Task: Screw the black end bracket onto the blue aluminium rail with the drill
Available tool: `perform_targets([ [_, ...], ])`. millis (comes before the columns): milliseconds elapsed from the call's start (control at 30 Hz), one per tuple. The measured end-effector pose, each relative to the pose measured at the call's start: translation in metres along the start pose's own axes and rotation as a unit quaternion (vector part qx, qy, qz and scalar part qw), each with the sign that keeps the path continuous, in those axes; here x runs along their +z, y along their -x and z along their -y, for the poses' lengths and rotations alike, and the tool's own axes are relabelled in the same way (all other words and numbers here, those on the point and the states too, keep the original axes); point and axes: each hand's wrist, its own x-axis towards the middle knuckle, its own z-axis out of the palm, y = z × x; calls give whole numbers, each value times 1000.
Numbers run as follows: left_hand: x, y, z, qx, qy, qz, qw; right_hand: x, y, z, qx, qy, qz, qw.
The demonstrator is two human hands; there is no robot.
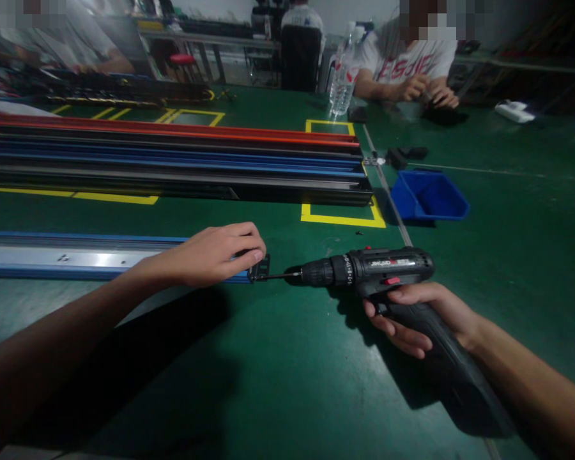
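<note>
My right hand (407, 313) is wrapped round the grip of a black cordless drill (388, 265), which points left. The drill's long thin bit (275, 276) reaches a small black end bracket (263, 267) on the end of a blue and silver aluminium rail (96, 257). Over that end lies my left hand (225, 252), its fingers curled down on the rail and bracket. The fingertips press at the bracket's upper edge. Any screw at the tip of the bit is too small to make out.
Several long red, blue and black rails (182, 156) lie behind. A blue bin (429, 195) and a dark tool (407, 155) are at the right. Clear bottles (344, 76) stand near a co-worker (412, 70). Another person sits far left. Yellow tape (340, 220) marks the green table (292, 370).
</note>
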Motion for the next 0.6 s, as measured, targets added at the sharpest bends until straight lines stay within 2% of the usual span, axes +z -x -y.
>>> perform_targets([
  [600,-1,0,-1,-9,11,2,1000,0,0,1,2,-11,11,1000],
])
